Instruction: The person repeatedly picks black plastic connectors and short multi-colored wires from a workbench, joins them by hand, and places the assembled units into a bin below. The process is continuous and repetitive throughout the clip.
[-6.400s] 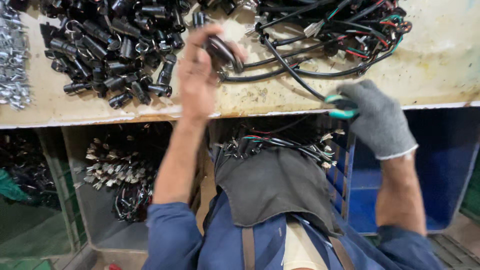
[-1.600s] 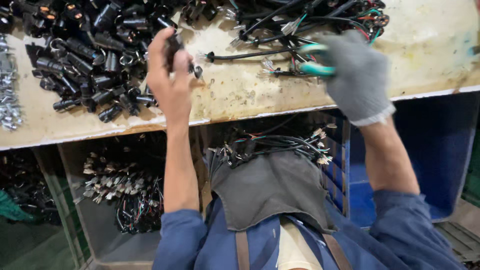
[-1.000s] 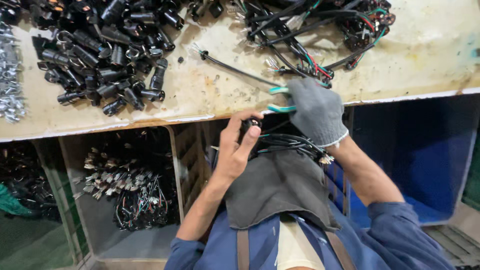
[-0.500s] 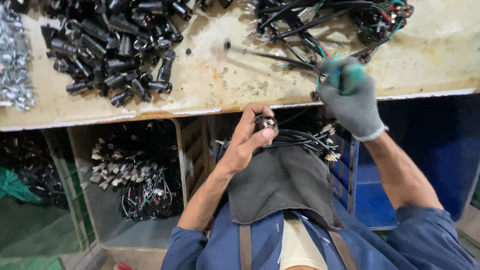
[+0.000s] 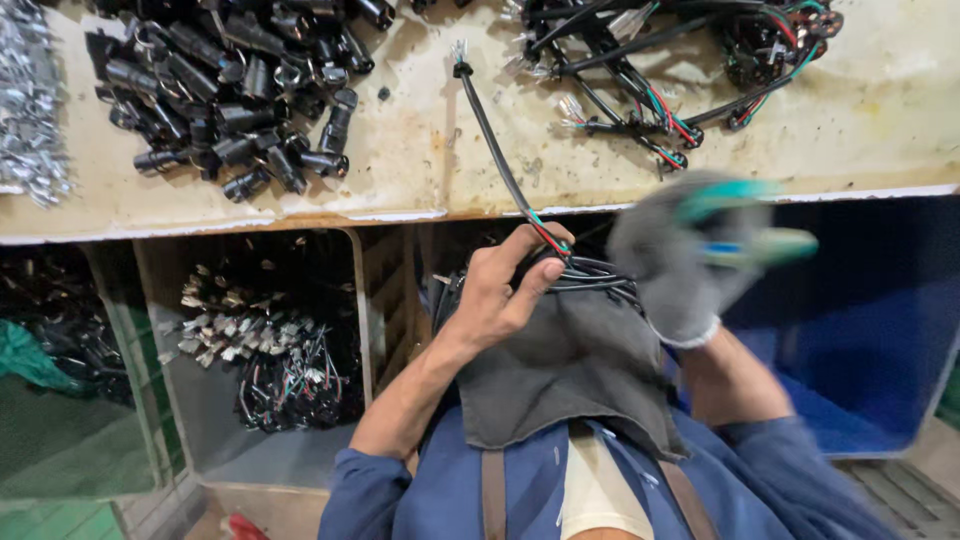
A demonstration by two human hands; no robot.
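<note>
My bare left hand (image 5: 500, 295) is closed around a black wire harness (image 5: 590, 275) just below the workbench edge, over the grey apron (image 5: 570, 380) on my lap. One black cable (image 5: 490, 140) of that harness runs from my fingers up onto the bench and ends in bare metal terminals. To the right, my right hand (image 5: 670, 260) in a grey glove is blurred with motion. It grips a green-handled hand tool (image 5: 750, 220) beside the harness, level with the bench's front edge.
A pile of black cylindrical connectors (image 5: 240, 90) lies on the stained bench (image 5: 400, 170), with shiny metal parts (image 5: 30, 110) at far left and tangled wired harnesses (image 5: 680, 60) at top right. Below are an open bin of finished harnesses (image 5: 270, 350) and a blue bin (image 5: 860, 340).
My left hand came off the connector pile down to my lap, now gripping the harness. My gloved right hand dropped from the bench top to its front edge with the tool.
</note>
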